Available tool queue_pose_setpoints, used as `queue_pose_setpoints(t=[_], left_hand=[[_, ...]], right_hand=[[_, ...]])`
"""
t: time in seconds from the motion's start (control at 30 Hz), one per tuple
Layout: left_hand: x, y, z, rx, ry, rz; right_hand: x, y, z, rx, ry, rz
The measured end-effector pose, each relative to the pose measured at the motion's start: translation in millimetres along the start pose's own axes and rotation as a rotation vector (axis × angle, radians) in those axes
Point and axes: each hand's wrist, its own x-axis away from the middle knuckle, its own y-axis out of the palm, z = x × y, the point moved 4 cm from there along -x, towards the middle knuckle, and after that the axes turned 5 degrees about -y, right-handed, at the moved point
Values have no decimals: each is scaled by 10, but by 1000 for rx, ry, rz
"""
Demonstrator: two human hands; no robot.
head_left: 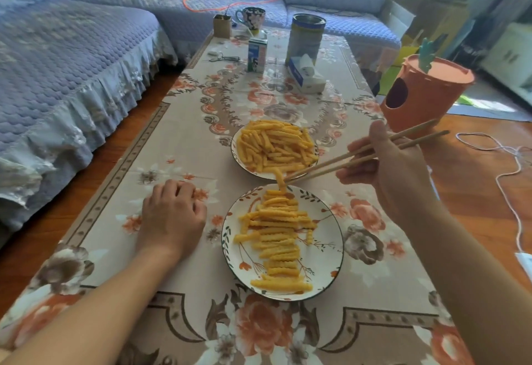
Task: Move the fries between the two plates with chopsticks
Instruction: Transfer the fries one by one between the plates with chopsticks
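right hand [388,168] grips slim wooden chopsticks [359,154], tips pinching one crinkle-cut fry [279,180] between heaped far plate [239,160] and near floral plate [325,249] | left hand [172,217] loosely curled, resting on flowered counter [187,140] cloth
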Motion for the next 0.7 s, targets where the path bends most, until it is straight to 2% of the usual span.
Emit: queue_pose_setpoints(t=[0.13,0.23,0.47,0.7], left_hand=[[-1,1,20,-15,-5,-13],[10,-8,27,-12,-18,4],[19,-5,29,-11,-15,2],[5,-6,33,-6,-11,2]], right_hand=[[363,-361,-159,185,-60,-46],[563,-394,-167,311,-139,-83],[657,-410,-75,428,-261,-65],[713,-346,26,423,-215,-159]])
